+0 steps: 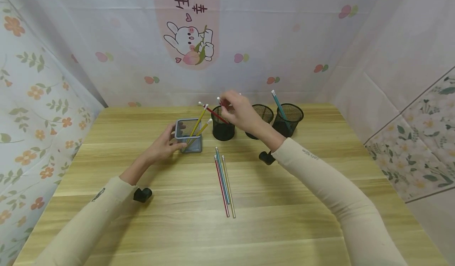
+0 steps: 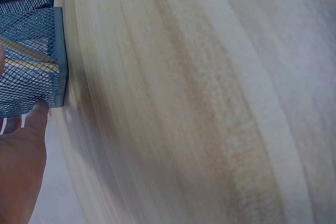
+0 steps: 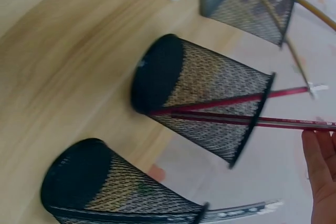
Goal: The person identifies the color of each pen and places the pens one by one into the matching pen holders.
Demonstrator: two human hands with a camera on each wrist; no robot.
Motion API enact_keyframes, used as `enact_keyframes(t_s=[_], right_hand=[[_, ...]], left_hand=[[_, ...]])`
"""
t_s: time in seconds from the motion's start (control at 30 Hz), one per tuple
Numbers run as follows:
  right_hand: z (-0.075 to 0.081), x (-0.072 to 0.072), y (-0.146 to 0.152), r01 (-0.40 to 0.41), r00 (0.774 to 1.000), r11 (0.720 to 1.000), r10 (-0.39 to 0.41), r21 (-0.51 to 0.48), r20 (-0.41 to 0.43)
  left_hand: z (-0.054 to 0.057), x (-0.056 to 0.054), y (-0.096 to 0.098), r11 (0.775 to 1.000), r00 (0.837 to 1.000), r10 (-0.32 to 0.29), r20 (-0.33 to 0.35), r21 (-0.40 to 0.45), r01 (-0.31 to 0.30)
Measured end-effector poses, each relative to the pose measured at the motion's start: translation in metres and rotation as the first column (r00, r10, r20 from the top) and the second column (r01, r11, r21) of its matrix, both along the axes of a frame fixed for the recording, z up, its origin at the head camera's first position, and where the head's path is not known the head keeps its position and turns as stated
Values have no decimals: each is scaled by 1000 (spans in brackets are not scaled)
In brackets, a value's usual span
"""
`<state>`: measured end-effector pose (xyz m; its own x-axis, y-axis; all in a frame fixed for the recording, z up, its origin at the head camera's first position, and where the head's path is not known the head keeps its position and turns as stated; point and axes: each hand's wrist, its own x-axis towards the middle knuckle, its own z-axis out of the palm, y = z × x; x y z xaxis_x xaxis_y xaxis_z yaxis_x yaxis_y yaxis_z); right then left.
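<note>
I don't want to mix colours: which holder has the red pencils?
The round black holder nearest the square grey holder; two red pencils lean in it. The grey one shows yellow pencils, the rightmost holder blue.

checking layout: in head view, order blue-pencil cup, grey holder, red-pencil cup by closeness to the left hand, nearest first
1. Grey holder, gripped by the left hand
2. Red-pencil cup, just right
3. Blue-pencil cup, far right

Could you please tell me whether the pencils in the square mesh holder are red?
No, the two pencils leaning in the square mesh holder are yellow.
</note>
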<state>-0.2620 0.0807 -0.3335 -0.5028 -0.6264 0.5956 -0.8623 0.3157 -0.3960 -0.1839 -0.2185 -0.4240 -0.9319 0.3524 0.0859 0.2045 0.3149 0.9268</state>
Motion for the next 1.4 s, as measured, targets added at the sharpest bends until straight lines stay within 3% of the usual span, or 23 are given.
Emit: enact_keyframes(t_s=[0.4,0.7,1.07,1.4], right_hand=[[-23,-3,6,41,999,997,-43,59,33],[-25,-1,6,50,998,997,-52,55,20],[-22,10,19,56,996,998,-57,21,64],[-21,24,28,46,984,998,-53,45,170]], left_hand=[[1,0,1,1000,1000,-1,-1,5,1],[1,0,2,1000,1000,0,2,8,0],[0,1,2,999,1000,0,-21,42,1],[0,1,1,999,1000,1,-6,48,0]])
